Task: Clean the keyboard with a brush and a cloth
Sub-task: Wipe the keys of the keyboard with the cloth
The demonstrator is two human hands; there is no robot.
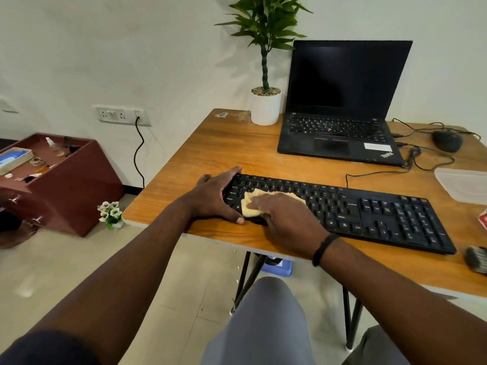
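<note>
Wooden desk [263, 151]; cloth [253, 206] on keyboard [369, 214]

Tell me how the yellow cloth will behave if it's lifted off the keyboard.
The yellow cloth is folded and crumpled under the right hand, so it's probably floppy and would droop. It looks thin, so likely light. Its soft texture should grip rather than slip on the keyboard.

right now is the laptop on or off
Cannot tell for sure. The laptop lid is open and upright, but its screen is fully dark, so it may be off or asleep.
</note>
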